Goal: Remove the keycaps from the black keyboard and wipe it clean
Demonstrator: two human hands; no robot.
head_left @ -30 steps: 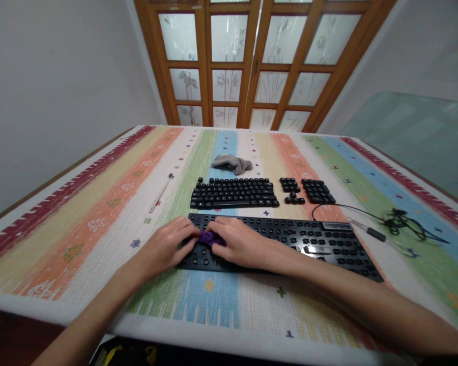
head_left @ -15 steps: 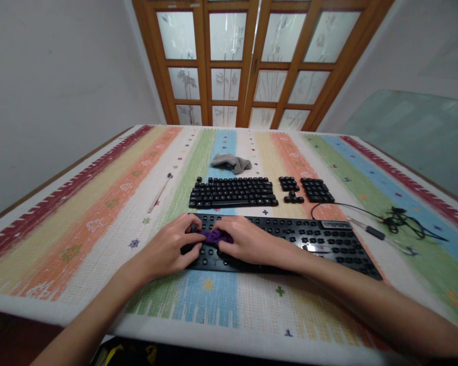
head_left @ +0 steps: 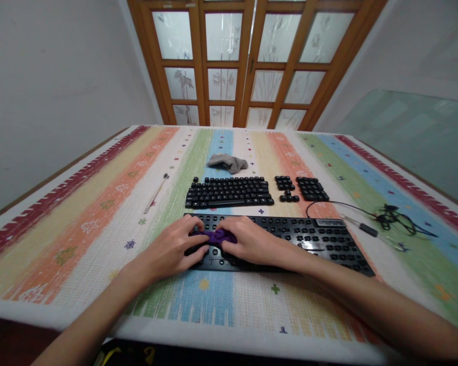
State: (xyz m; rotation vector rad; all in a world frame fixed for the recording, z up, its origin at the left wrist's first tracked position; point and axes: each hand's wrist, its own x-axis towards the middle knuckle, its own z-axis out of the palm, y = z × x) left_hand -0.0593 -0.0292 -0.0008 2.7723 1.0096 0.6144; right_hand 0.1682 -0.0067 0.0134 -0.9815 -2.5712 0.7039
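Note:
A black keyboard base with its keycaps off lies along the near side of the table. Bunched on its left part is a purple cloth, pinched between my two hands. My left hand has its fingers closed on the cloth's left end, with the thumb against the keyboard. From the other side, my right hand bends its fingers and thumb round the cloth's right end. Both hands cover part of the bare key posts, and the cloth's underside is hidden.
Black keycaps lie in keyboard order beyond the base, with number-pad keycaps to their right. A grey cloth sits farther back. At left is a toothbrush; at right, a slim black-handled tool and a coiled cable.
Both hands and the purple cloth have shifted slightly right along the keyboard base. The whole view has turned a little, so the table things appear farther left.

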